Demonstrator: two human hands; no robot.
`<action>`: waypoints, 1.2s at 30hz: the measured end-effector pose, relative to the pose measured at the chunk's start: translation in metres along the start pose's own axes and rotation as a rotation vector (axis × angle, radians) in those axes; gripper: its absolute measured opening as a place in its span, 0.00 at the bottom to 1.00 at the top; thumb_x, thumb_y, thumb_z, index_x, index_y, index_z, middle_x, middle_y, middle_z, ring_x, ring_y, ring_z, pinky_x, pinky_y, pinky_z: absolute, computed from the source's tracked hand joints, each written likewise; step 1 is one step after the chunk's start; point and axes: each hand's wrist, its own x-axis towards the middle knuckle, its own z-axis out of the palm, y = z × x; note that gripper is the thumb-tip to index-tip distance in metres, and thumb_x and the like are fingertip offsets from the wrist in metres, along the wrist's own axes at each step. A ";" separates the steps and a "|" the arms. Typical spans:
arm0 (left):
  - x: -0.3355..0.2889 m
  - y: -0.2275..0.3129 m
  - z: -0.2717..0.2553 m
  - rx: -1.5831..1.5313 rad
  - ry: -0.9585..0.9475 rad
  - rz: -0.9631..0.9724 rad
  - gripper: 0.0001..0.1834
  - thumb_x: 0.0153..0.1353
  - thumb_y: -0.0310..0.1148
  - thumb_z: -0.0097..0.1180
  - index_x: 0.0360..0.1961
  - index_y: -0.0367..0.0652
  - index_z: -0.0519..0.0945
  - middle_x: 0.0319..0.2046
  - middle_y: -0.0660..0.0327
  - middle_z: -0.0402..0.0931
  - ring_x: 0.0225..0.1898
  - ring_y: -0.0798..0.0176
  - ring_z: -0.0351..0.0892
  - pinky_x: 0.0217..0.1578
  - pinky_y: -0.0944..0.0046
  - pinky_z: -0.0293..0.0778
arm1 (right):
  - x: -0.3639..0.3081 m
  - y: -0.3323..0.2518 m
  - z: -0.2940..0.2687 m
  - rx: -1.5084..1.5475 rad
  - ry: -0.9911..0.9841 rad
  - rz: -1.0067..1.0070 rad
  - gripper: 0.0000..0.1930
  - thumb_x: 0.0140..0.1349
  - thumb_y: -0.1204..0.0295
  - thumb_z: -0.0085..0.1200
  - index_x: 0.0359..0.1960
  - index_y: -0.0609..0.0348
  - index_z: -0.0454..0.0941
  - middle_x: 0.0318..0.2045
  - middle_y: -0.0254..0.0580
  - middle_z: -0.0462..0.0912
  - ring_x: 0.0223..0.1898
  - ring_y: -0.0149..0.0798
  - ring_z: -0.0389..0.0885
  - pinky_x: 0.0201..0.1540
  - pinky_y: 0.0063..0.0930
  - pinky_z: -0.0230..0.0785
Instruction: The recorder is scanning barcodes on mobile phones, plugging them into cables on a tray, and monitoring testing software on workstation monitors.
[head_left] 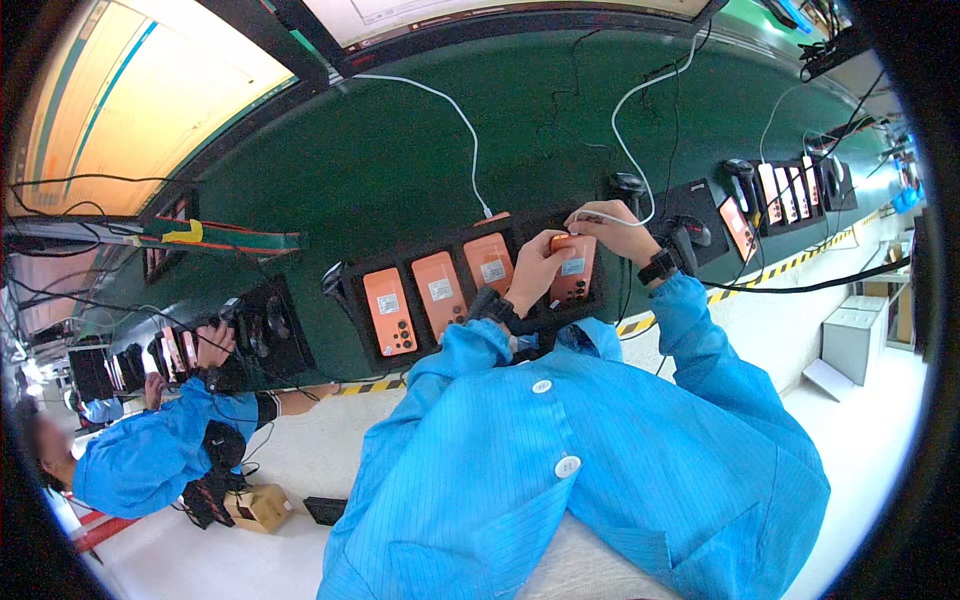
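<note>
Four is not needed to tell the row: several orange phones lie back up in a black tray (408,283), such as the leftmost phone (385,305), each with a white label. My left hand (537,272) is closed on the upper left edge of the rightmost phone (574,284). Over that phone's top end, my right hand (618,238) pinches the end of a white cable (617,125). The fingers hide whether its plug sits in the phone. A second white cable (466,122) ends at a small orange edge behind the tray. Both wrists wear black bands.
Monitors (150,100) line the back of the green table (330,150). Black handheld scanners (335,283) stand beside the trays. On the right, another tray holds phones (785,192). At left, a co-worker in a blue coat (155,455) handles phones. A cardboard box (262,508) sits below.
</note>
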 end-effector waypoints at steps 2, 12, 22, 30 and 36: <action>-0.002 -0.008 0.002 -0.032 0.007 -0.023 0.10 0.58 0.27 0.60 0.41 0.37 0.77 0.35 0.65 0.78 0.38 0.72 0.75 0.41 0.70 0.72 | -0.003 0.006 0.003 0.003 -0.006 -0.012 0.09 0.58 0.72 0.55 0.36 0.66 0.81 0.32 0.46 0.83 0.35 0.36 0.81 0.40 0.27 0.72; 0.006 0.024 -0.010 0.184 0.338 0.076 0.12 0.55 0.29 0.60 0.39 0.36 0.76 0.35 0.56 0.74 0.38 0.62 0.74 0.41 0.64 0.71 | 0.005 0.025 0.021 0.173 -0.043 0.188 0.10 0.57 0.78 0.55 0.42 0.65 0.78 0.39 0.37 0.80 0.43 0.29 0.76 0.48 0.24 0.68; -0.123 0.363 -0.013 -0.206 -0.079 0.380 0.07 0.62 0.28 0.50 0.35 0.34 0.75 0.30 0.57 0.75 0.32 0.65 0.75 0.36 0.68 0.72 | 0.016 0.065 0.044 -0.386 0.442 0.031 0.17 0.58 0.77 0.53 0.50 0.63 0.73 0.47 0.48 0.74 0.48 0.43 0.75 0.52 0.32 0.68; -0.101 0.391 0.023 -0.670 -0.516 0.501 0.05 0.60 0.27 0.53 0.33 0.35 0.76 0.27 0.57 0.74 0.28 0.62 0.74 0.32 0.67 0.71 | -0.115 0.036 0.094 -0.224 0.343 0.117 0.10 0.52 0.79 0.54 0.38 0.61 0.78 0.40 0.48 0.78 0.48 0.51 0.73 0.53 0.39 0.66; -0.084 0.371 0.080 -1.052 -0.803 0.485 0.04 0.59 0.26 0.54 0.32 0.36 0.76 0.27 0.58 0.74 0.28 0.62 0.74 0.32 0.67 0.71 | -0.194 0.030 0.085 0.000 0.245 0.477 0.12 0.60 0.71 0.52 0.44 0.61 0.79 0.39 0.48 0.81 0.42 0.43 0.79 0.47 0.33 0.71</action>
